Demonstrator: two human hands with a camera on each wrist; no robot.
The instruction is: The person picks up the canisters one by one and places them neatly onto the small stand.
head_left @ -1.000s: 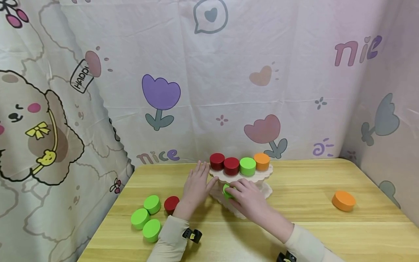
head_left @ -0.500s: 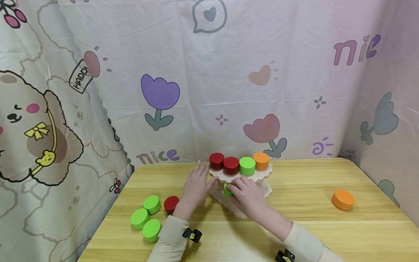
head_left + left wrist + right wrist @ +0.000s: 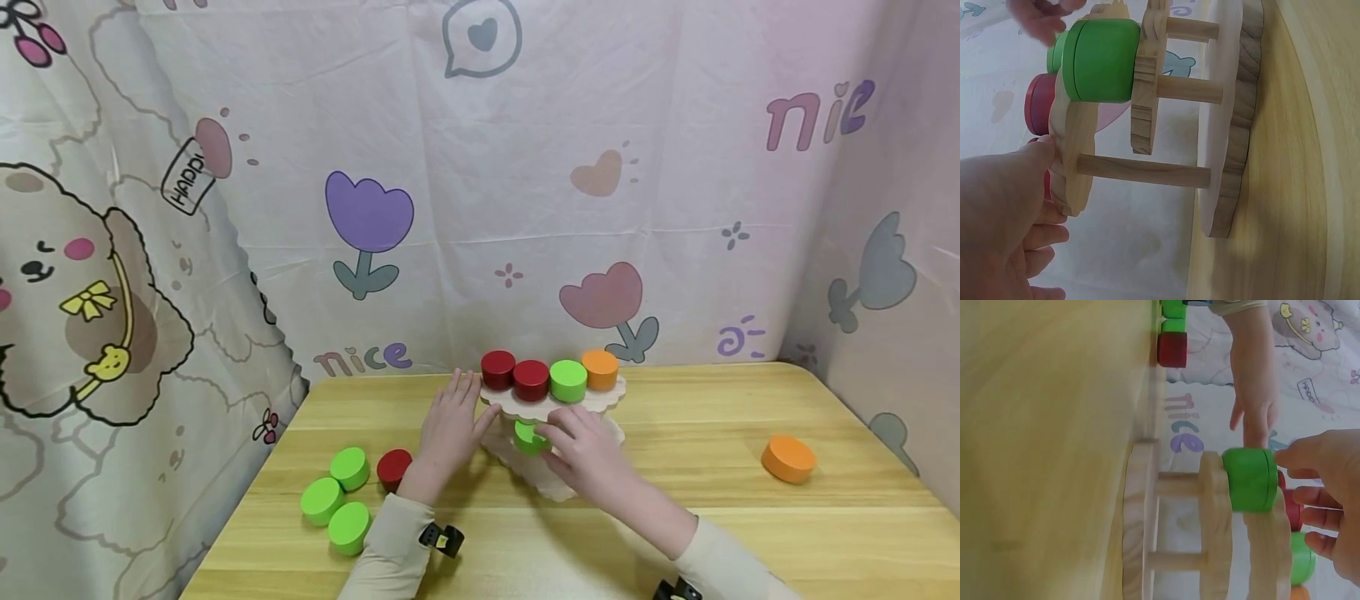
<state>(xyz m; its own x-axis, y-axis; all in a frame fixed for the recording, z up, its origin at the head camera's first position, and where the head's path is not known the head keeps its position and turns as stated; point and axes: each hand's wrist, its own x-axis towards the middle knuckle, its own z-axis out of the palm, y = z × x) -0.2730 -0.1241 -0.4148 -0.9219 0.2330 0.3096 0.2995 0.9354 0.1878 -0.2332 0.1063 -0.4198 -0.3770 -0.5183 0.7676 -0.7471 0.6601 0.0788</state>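
A tiered wooden stand with scalloped shelves (image 3: 1072, 181) is between the two hands. On its middle shelf (image 3: 1142, 106) sits a green round block (image 3: 530, 437), just below the top shelf's front. My right hand (image 3: 588, 454) is beside this block, fingers loosely bent. In the left wrist view its fingertips (image 3: 1044, 26) are apart from the block. My left hand (image 3: 448, 425) rests at the top shelf's left edge with straight fingers, the thumb touching the rim. Two red blocks (image 3: 531, 381), a green one (image 3: 567, 381) and an orange one (image 3: 600, 370) line the top shelf.
Left of the left arm, several green round blocks (image 3: 349, 527) and a red one (image 3: 393, 470) lie on the wooden table (image 3: 720, 417). Another orange block (image 3: 788, 459) lies far right. A printed cloth (image 3: 480, 208) hangs behind.
My right hand has let go of the green block and drawn slightly right, uncovering more of it. The left hand keeps its place.
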